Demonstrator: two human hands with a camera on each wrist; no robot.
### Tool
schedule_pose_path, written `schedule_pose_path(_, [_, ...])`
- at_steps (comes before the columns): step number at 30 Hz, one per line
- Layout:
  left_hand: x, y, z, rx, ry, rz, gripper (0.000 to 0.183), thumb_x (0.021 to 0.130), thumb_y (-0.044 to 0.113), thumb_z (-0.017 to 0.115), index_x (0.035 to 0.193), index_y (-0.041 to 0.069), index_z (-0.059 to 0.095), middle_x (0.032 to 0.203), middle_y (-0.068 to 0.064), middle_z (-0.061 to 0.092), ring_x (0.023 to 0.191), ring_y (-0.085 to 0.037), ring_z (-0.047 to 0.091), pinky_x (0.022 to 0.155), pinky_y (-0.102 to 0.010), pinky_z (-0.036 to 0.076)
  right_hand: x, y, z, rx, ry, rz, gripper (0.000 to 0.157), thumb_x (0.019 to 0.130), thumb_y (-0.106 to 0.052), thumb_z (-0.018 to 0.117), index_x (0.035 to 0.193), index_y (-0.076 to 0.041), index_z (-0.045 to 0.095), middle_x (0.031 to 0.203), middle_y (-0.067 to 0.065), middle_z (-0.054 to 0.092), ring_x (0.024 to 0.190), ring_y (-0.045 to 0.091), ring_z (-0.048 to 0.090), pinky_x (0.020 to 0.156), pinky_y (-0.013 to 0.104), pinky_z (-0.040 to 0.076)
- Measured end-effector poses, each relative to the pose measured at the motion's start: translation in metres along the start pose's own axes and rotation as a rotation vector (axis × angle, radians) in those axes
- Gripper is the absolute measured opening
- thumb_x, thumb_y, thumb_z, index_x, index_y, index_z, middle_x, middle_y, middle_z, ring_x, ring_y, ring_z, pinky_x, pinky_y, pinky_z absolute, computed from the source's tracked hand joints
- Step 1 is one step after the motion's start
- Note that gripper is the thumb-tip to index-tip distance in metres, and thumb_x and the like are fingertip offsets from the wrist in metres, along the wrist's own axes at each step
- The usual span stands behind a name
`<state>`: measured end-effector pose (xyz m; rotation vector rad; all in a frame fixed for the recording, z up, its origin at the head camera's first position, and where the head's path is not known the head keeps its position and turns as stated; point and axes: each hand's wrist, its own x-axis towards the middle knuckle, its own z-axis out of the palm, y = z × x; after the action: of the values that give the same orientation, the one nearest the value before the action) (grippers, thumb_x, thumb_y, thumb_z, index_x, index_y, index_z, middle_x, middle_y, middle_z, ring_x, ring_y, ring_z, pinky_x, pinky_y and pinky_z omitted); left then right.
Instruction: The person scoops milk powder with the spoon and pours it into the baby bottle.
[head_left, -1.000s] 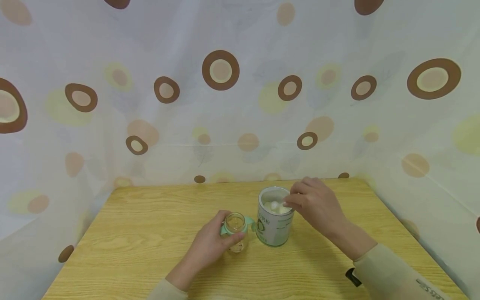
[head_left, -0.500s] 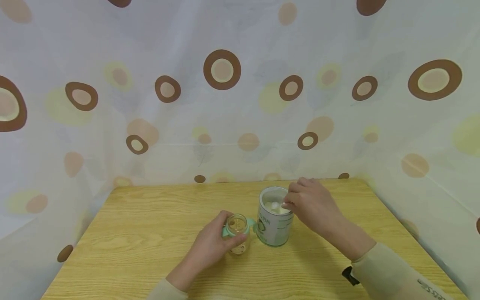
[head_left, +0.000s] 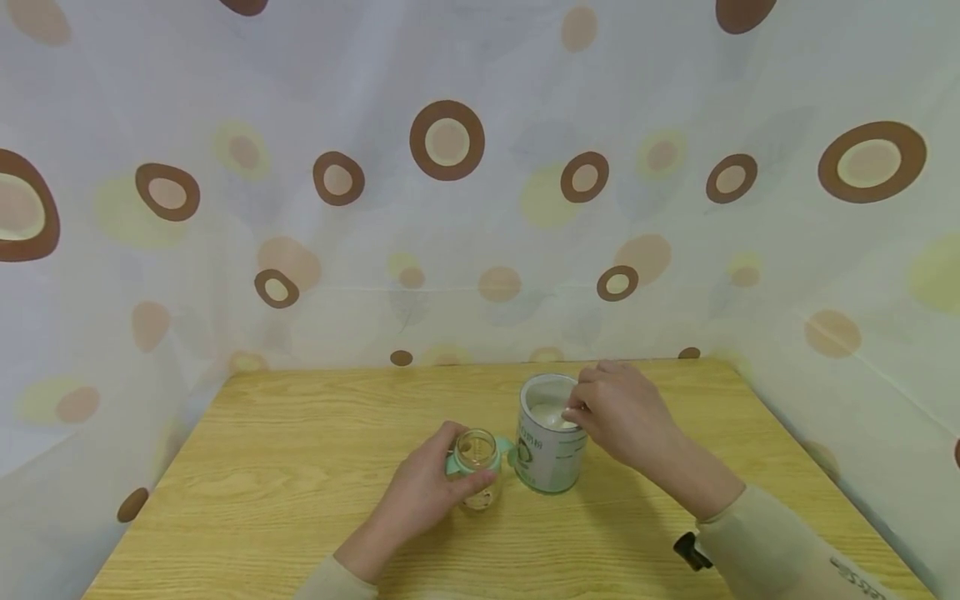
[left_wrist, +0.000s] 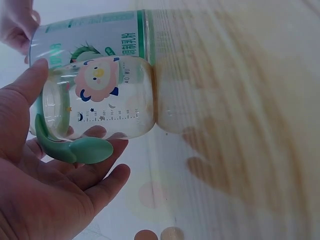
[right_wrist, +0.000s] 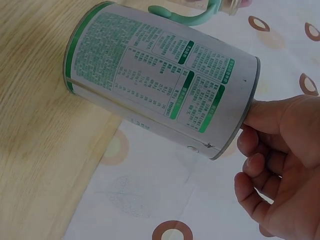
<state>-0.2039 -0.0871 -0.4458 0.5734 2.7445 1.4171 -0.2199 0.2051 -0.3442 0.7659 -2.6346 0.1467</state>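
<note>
White sheeting (head_left: 480,225) with brown-ringed spots hangs past the far edge of the wood-grain bench (head_left: 285,492). On it, slightly nearer the right edge than the left, an open white-and-green can (head_left: 553,458) stands upright. My left hand (head_left: 422,482) has its fingers around a clear, green-handled bottle (left_wrist: 102,97), upright beside the can, about midway between those edges. At the can's mouth, my right hand (head_left: 624,414) pinches a small white scoop (head_left: 559,418), mostly hidden.
</note>
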Motion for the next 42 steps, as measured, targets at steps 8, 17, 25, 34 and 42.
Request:
schedule_pose_path(8, [0.0011, -0.0029, 0.0002, -0.020, -0.001, 0.003, 0.058, 0.095, 0.048, 0.088, 0.134, 0.013, 0.064, 0.124, -0.002, 0.075, 0.117, -0.026, 0.070, 0.098, -0.057, 0.057, 0.0025, -0.0042, -0.0022, 0.031, -0.064, 0.071, 0.019, 0.094, -0.020, 0.091, 0.079, -0.019, 0.080, 0.075, -0.011, 0.061, 0.073, 0.012, 0.049, 0.073, 0.038, 0.049])
schedule_pose_path(17, [0.0016, -0.0038, 0.0004, -0.028, -0.008, 0.002, 0.060, 0.096, 0.048, 0.088, 0.136, 0.011, 0.063, 0.126, -0.005, 0.074, 0.117, -0.027, 0.070, 0.097, -0.057, 0.057, 0.0071, -0.0052, -0.0020, 0.149, -0.115, 0.185, 0.020, 0.098, -0.016, 0.086, 0.079, -0.017, 0.080, 0.077, -0.008, 0.066, 0.073, 0.013, 0.054, 0.068, 0.037, 0.050])
schedule_pose_path(25, [0.0017, -0.0028, 0.0000, -0.019, -0.001, 0.006, 0.058, 0.095, 0.048, 0.089, 0.134, 0.014, 0.063, 0.122, -0.002, 0.074, 0.114, -0.024, 0.070, 0.096, -0.055, 0.058, 0.0089, -0.0049, -0.0014, 0.220, -0.156, 0.266, 0.030, 0.102, -0.017, 0.080, 0.073, -0.018, 0.073, 0.068, -0.007, 0.059, 0.064, 0.015, 0.050, 0.061, 0.035, 0.042])
schedule_pose_path(34, [0.0012, -0.0035, 0.0007, -0.024, 0.000, -0.003, 0.059, 0.094, 0.049, 0.089, 0.134, 0.014, 0.063, 0.123, -0.002, 0.074, 0.115, -0.026, 0.070, 0.096, -0.056, 0.058, 0.0066, -0.0025, 0.0006, 0.272, -0.197, 0.345, 0.022, 0.104, -0.023, 0.078, 0.084, -0.016, 0.079, 0.075, -0.006, 0.065, 0.065, 0.015, 0.054, 0.061, 0.035, 0.046])
schedule_pose_path(42, [-0.0005, -0.0011, 0.0017, -0.007, 0.000, -0.007, 0.061, 0.095, 0.050, 0.088, 0.138, 0.016, 0.062, 0.124, -0.003, 0.076, 0.115, -0.028, 0.071, 0.095, -0.057, 0.058, 0.0001, 0.0033, 0.0004, 0.368, -0.202, 0.433, 0.021, 0.105, -0.030, 0.077, 0.094, -0.013, 0.081, 0.085, -0.006, 0.072, 0.070, 0.016, 0.057, 0.063, 0.037, 0.047])
